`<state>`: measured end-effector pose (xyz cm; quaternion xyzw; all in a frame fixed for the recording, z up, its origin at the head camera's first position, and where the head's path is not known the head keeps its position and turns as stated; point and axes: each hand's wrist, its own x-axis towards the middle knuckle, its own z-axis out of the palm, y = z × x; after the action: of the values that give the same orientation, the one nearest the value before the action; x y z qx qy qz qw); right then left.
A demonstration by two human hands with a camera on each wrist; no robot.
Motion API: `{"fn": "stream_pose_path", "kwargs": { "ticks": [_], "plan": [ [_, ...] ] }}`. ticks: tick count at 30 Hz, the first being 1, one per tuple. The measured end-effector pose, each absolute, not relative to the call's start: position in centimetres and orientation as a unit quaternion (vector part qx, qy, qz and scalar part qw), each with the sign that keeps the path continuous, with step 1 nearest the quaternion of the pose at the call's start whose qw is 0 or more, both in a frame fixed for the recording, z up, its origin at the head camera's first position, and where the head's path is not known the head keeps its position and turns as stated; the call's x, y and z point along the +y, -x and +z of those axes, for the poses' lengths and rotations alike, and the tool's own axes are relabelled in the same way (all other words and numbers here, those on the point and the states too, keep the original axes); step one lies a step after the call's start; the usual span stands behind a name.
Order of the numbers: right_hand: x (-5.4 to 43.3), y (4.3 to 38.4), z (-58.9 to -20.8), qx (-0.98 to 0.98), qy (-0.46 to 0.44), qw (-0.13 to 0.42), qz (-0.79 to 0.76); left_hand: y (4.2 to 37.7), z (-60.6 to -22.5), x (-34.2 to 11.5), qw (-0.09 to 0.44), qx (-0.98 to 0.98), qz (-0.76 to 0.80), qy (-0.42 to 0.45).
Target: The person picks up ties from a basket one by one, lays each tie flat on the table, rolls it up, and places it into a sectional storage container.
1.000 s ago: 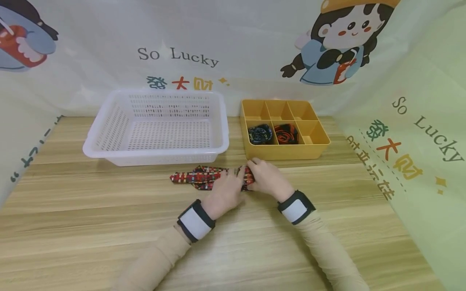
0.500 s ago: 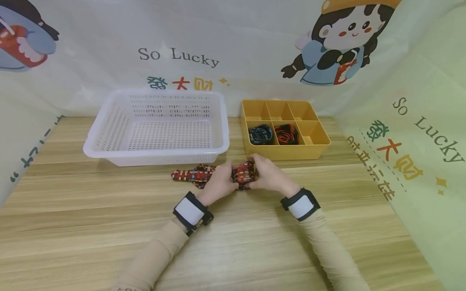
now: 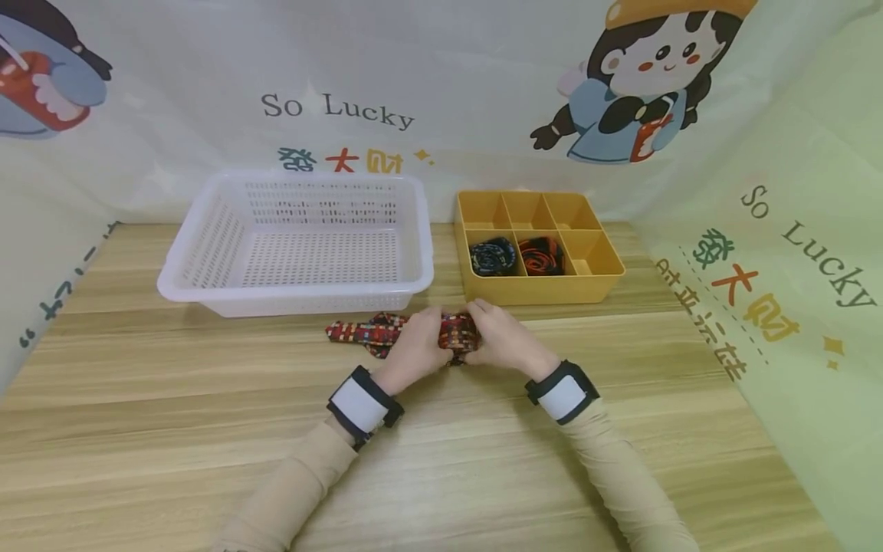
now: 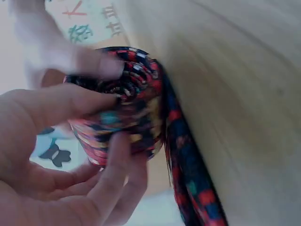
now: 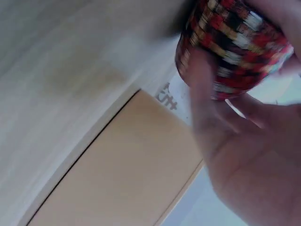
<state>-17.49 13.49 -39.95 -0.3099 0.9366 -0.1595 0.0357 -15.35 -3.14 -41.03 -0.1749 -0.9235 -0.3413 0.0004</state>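
Observation:
A red, black and cream checked necktie [image 3: 352, 332] lies on the table, partly rolled up. Its pointed, flat tail stretches to the left. My left hand [image 3: 414, 341] grips the near left side of the roll, and my right hand [image 3: 507, 337] grips its right side. In the left wrist view the coiled end of the rolled part [image 4: 136, 117] shows between the fingers, with the tail running off downward. The right wrist view shows my right thumb against the outside of the roll [image 5: 230, 47]. Fingers cover part of the roll.
Behind the hands stands a white perforated basket [image 3: 297, 295]. A yellow divided box [image 3: 545, 290] sits at the back right, with a rolled dark blue necktie [image 3: 493, 256] and a rolled red-and-black necktie [image 3: 542, 256] in separate front compartments. A printed cloth [image 3: 469, 92] hangs behind.
My left hand has shifted left and more of the rolled part shows between the hands. The right hand swung slightly outward and came back. The tail's tip has barely moved.

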Motion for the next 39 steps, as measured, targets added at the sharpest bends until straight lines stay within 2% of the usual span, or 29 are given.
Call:
{"fn": "stream_pose_path", "kwargs": {
  "ticks": [3, 7, 12, 18, 26, 29, 36, 39],
  "plan": [
    [13.7, 17.6, -40.1, 0.931, 0.309, 0.057, -0.185, 15.6, -41.1, -3.5, -0.019, -0.912, -0.372, 0.173],
    [13.6, 17.7, -40.2, 0.928, 0.323, 0.049, -0.176, 15.5, -41.0, -3.5, -0.044, -0.915, -0.351, 0.191],
    [13.1, 17.5, -40.0, 0.932, 0.326, 0.046, -0.155, 15.1, -40.5, -3.2, -0.036, -0.930, -0.292, 0.218],
    [13.3, 17.7, -40.4, 0.925, 0.309, 0.072, -0.209, 15.5, -40.6, -3.5, -0.040, -0.915, -0.348, 0.202],
    [13.5, 18.0, -41.0, 0.913, 0.325, 0.073, -0.234, 16.2, -41.2, -3.8, -0.068, -0.905, -0.359, 0.217],
    [13.3, 17.8, -40.8, 0.917, 0.324, 0.074, -0.219, 15.8, -41.0, -3.4, -0.052, -0.921, -0.314, 0.225],
    [13.0, 17.6, -40.7, 0.927, 0.316, 0.080, -0.185, 14.2, -40.0, -2.6, 0.049, -0.948, -0.185, 0.255],
    [13.2, 17.7, -40.8, 0.925, 0.310, 0.092, -0.197, 14.2, -39.8, -2.7, 0.043, -0.943, -0.213, 0.253]
  ]
}}
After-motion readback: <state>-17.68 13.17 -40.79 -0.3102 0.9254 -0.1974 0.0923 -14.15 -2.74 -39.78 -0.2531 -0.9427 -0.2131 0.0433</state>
